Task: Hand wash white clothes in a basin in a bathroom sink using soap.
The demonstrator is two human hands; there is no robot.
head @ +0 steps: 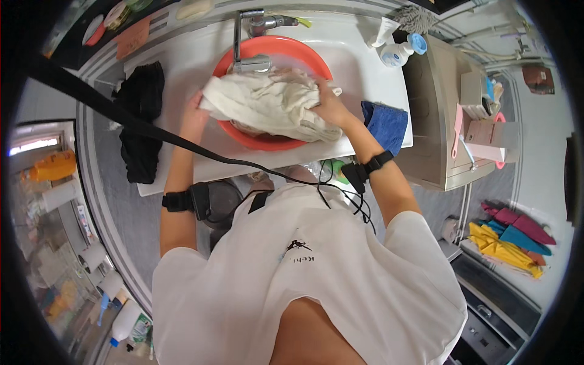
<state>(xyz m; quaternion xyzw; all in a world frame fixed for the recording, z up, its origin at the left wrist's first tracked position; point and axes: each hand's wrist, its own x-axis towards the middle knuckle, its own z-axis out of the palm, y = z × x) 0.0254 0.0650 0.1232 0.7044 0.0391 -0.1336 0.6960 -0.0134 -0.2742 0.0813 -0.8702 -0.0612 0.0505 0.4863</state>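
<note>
A white cloth garment (pixel 269 98) lies bunched over a red plastic basin (pixel 278 143) in a white sink. At its left end, my left hand (pixel 196 112) grips the cloth's edge. My right hand (pixel 332 106) holds the bunched fabric at the basin's right side. The fingers of both hands are partly hidden by cloth. A chrome faucet (pixel 255 64) reaches over the basin, its spout just above the fabric. Black straps with small devices circle both forearms.
Black clothing (pixel 143 123) lies on the sink's left edge, and folded blue denim (pixel 385 127) on the right. A pump bottle (pixel 397 54) and a white tube (pixel 384 32) stand at the back right. A washing machine (pixel 424 114) is to the right. A black cable crosses the view.
</note>
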